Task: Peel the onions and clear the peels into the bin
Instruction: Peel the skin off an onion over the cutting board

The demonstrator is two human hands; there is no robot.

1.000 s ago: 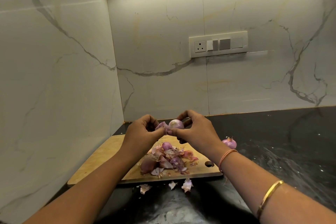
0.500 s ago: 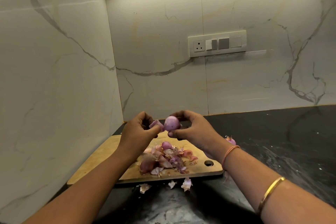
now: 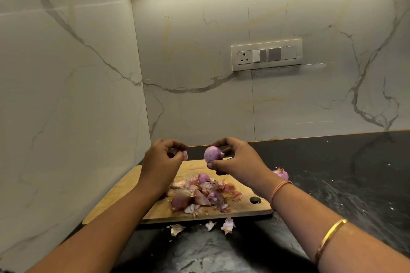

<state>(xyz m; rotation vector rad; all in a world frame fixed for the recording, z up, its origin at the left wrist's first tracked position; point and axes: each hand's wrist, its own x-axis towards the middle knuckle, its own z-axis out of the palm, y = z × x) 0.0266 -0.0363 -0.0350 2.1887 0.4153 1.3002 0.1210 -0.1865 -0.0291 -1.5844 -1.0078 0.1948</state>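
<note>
The right hand [image 3: 235,162] grips a peeled onion [image 3: 213,154] in curled fingertips above the wooden board [image 3: 124,190]. The left hand [image 3: 162,162], held apart, pinches a peel scrap [image 3: 184,155]. A peel heap [image 3: 206,193] lies on the board, and another onion [image 3: 281,174] sits on the worktop [image 3: 332,173] beside it.

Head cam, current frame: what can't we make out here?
1. The bin: outside the head view's frame.
2. The peel scrap: mostly covered by the left hand pinching it.
3. The counter onion: partly behind the wrist of the right hand; peeled or not, unclear.
4. The held onion: far side hidden by the right hand's fingers.
5. The peel pile on the board: onions under it uncountable.
</note>
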